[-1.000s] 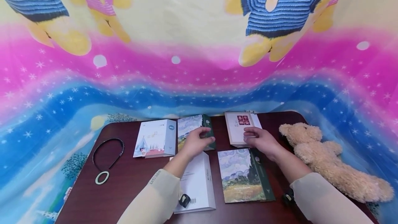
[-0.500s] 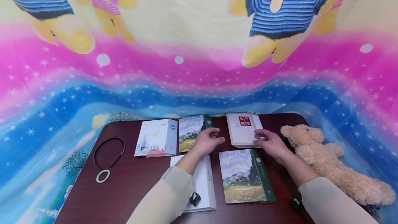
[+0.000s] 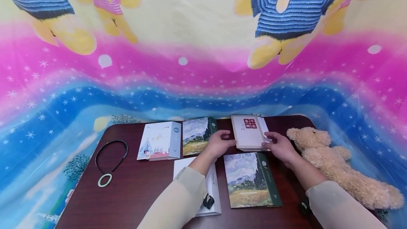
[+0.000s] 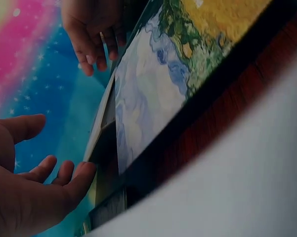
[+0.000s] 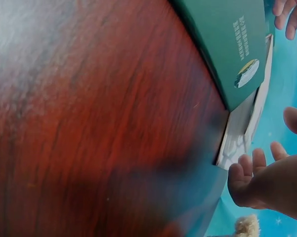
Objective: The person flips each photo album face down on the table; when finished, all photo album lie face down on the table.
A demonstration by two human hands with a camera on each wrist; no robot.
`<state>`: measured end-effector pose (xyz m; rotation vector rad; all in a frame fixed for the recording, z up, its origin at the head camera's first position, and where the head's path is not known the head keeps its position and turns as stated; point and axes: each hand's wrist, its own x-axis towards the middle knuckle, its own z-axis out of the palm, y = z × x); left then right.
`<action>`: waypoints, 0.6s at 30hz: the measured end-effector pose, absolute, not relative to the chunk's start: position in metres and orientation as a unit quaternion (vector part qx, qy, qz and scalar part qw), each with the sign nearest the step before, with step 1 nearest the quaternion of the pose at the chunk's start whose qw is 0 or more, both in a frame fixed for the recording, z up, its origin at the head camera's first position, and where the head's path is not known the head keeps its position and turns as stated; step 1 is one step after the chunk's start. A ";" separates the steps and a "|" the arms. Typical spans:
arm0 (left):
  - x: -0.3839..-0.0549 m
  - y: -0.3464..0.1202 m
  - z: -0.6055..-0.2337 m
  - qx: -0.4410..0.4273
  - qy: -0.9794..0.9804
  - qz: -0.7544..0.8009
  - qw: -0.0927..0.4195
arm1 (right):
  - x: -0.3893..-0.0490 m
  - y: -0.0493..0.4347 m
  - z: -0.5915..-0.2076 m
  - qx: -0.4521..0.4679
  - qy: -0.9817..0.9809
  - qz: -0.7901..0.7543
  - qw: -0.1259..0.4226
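A white book (image 3: 246, 139) with red square print on its cover lies at the back of the table. My left hand (image 3: 219, 144) is at its left edge, thumb and fingers spread apart, with fingertips close to the book's side in the left wrist view. On the opposite side is my right hand (image 3: 280, 146), its thumb and fingers parted around the right edge. In the right wrist view, those fingertips are right at the book's corner (image 5: 232, 148). Directly in front lies a photo album (image 3: 245, 179) with a painted landscape and green spine.
A second landscape album (image 3: 195, 139) and a white illustrated binder (image 3: 157, 142) lie at the back left. My left forearm crosses above a white binder (image 3: 213, 186). A black headband (image 3: 96, 154) with a pale ring (image 3: 101, 183) is at left, a teddy bear (image 3: 330, 162) at right.
My left hand has moved right, from over the back landscape album to the white book's left edge. My right hand has shifted slightly right, from over the cover to its right edge.
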<state>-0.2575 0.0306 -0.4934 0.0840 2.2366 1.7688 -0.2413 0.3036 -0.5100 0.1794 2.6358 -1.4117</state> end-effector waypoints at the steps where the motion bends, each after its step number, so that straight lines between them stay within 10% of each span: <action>1: -0.258 0.032 -0.494 0.028 0.775 0.615 0.145 | -0.242 0.304 -0.511 0.061 0.879 -0.468 0.074; 18: -0.263 0.056 -0.493 -0.019 0.758 0.635 0.148 | -0.246 0.312 -0.519 0.076 0.881 -0.458 0.087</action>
